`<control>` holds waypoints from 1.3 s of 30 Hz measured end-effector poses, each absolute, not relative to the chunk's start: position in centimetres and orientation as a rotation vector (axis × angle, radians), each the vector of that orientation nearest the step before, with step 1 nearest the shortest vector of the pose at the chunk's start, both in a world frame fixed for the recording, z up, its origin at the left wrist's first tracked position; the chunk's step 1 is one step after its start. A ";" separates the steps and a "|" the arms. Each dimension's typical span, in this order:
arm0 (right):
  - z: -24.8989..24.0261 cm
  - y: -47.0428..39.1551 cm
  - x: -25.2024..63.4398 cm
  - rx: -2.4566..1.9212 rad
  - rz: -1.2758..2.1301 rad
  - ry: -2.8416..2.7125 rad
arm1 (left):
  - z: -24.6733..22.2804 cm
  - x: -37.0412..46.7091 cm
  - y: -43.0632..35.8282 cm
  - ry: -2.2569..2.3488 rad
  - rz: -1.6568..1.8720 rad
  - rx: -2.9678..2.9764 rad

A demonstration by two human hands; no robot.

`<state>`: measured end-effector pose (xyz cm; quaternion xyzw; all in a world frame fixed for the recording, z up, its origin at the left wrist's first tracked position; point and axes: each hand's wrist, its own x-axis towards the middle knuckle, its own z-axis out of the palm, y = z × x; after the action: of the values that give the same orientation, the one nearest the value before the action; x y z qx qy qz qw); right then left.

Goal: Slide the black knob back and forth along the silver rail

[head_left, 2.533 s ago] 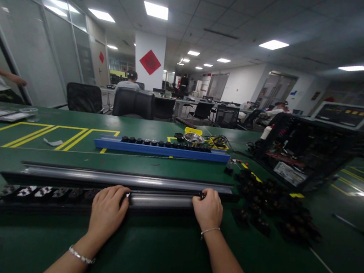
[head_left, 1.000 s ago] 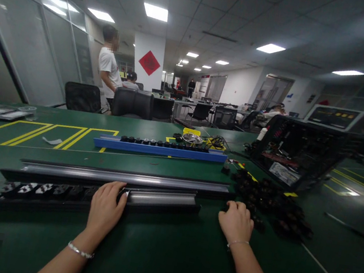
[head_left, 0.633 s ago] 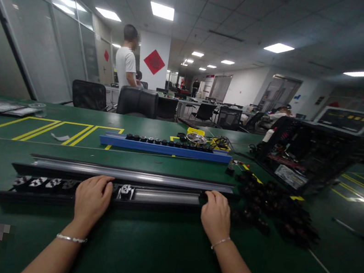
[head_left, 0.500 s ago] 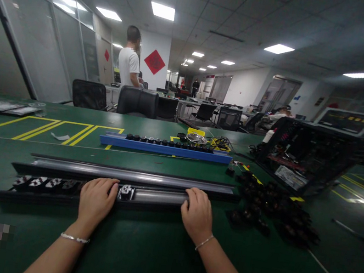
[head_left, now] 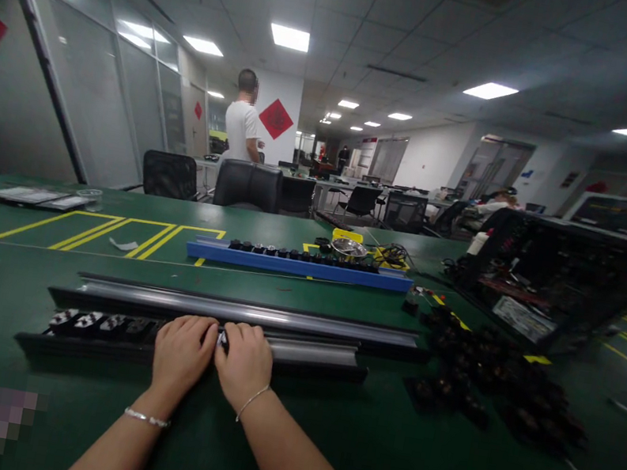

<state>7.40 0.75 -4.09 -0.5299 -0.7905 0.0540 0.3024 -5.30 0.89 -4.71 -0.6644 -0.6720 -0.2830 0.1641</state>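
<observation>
A long black channel rail (head_left: 320,370) with a silvery inner face lies across the table before me. Several small black-and-white parts (head_left: 87,321) sit in a row in its left half. My left hand (head_left: 184,350) is closed over the middle of this rail, its fingers curled over the far side. Right beside it, my right hand (head_left: 245,358) is closed around a small black-and-white part (head_left: 222,338), mostly covered by the hand; a bit shows between the thumbs. The fingertips of both hands are hidden. Behind lies a second black rail (head_left: 252,313), with no parts visible in it.
Farther back stands a blue rail (head_left: 296,267) holding a row of black parts. A pile of black parts (head_left: 507,372) lies to the right, near an open computer case (head_left: 569,286). A metal dish (head_left: 348,248) and cables are behind. A person (head_left: 242,123) stands beyond the chairs.
My right hand has moved left along the near rail, from its right end to the small part beside my left hand. My left hand stays on the rail. The camera view has shifted slightly.
</observation>
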 end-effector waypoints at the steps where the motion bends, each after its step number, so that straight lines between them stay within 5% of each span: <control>1: -4.1 0.8 7.2 -1.432 0.137 -2.094 | -4.7 -5.3 0.9 -1.914 -0.810 -1.883; 39: -4.3 0.1 6.4 -1.570 0.208 -1.987 | -4.1 -4.9 0.4 -2.029 -0.740 -1.857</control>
<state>6.36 0.11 -4.28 -0.5901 -0.7471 0.0781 0.2959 -4.85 0.35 -4.12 -0.6449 -0.7048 -0.2572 0.1460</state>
